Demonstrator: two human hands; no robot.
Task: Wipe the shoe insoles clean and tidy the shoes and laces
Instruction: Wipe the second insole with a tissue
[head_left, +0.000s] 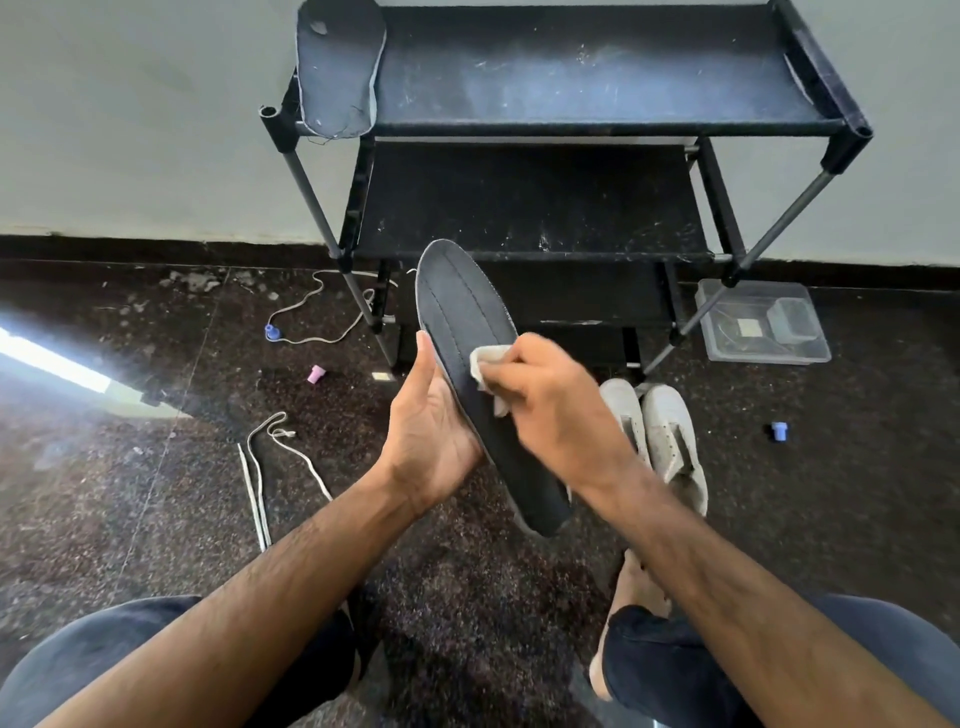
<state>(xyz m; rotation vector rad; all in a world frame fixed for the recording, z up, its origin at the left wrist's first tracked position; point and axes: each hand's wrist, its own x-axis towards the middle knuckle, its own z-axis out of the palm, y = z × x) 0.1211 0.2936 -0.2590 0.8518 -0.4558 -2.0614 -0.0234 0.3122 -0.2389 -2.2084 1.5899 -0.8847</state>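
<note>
Left hand (434, 426) cradles flat dark fabric insole (470, 332) mid-length (light, bendy), right hand (540, 395) pinching pale cloth (488, 358).

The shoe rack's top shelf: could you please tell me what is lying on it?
A dark insole lies at the left end of the top shelf, overhanging its front edge. The rest shows only dust and scuffs. The far right corner is partly hidden by the rack's side rail.
</note>
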